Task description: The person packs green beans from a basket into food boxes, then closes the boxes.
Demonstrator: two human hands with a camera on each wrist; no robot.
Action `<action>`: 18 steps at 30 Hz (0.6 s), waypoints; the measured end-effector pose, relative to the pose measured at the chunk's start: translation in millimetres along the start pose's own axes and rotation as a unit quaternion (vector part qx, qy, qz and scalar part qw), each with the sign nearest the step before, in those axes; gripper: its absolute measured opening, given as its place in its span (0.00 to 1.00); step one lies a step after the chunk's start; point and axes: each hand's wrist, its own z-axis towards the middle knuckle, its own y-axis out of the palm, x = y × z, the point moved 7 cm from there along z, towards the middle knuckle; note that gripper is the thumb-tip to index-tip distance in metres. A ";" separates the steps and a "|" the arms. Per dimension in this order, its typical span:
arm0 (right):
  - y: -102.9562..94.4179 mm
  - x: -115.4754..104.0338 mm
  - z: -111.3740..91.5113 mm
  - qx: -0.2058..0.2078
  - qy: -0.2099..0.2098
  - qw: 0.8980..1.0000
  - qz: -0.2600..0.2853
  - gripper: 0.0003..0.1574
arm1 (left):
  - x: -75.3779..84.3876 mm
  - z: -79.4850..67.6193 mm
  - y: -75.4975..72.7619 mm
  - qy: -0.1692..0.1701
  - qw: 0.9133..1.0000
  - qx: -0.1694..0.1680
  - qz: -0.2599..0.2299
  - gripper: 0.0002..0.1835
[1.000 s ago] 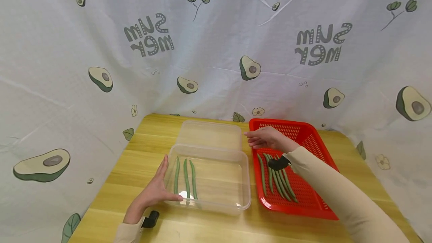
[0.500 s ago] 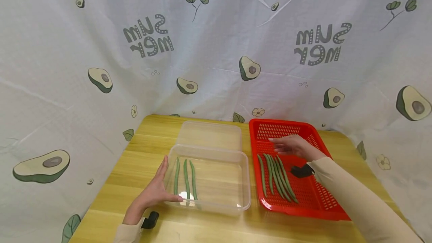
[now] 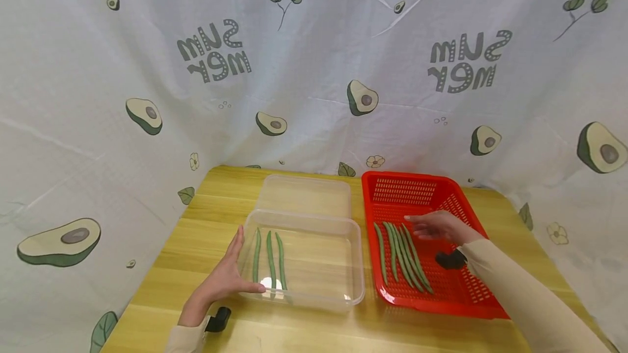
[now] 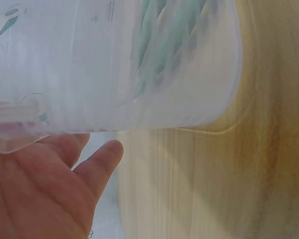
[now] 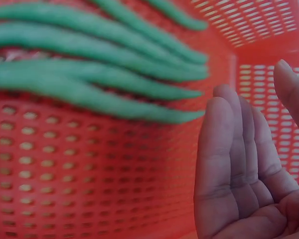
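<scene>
Several green beans [image 3: 403,257] lie side by side in a red perforated basket [image 3: 441,306]. Above their far ends hovers my right hand [image 3: 439,226], fingers extended and holding nothing; the right wrist view shows its fingers [image 5: 217,154] apart from the bean tips [image 5: 184,117]. Three green beans [image 3: 271,260] lie along the left side of a clear plastic container [image 3: 324,301]. My left hand [image 3: 227,274] rests at that container's left front corner, thumb along the front rim and fingers against the left wall. In the left wrist view, the container wall partly hides this hand [image 4: 55,184].
Behind the container lies a flat translucent lid [image 3: 304,195] on the wooden table [image 3: 181,244]. The basket stands just right of the container, a narrow gap between them. A white cloth [image 3: 314,70] printed with avocados hangs around the back and sides.
My right hand has moved from over the basket's left rim rightward and toward me, down over the beans. The left hand and container have stayed in place.
</scene>
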 end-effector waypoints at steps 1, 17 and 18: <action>0.1 5.0 1.8 0.002 0.010 1.000 0.000 0.32 | 0.1 0.0 0.0 -0.001 1.000 0.000 0.000 0.78; 2.3 35.2 -4.1 -0.039 -0.031 0.996 -0.067 0.19 | -0.4 1.4 -0.5 0.004 1.000 0.002 -0.001 0.79; 2.1 36.3 -3.7 -0.032 -0.026 0.996 -0.077 0.19 | -0.3 1.5 -0.8 0.005 1.000 0.003 -0.001 0.79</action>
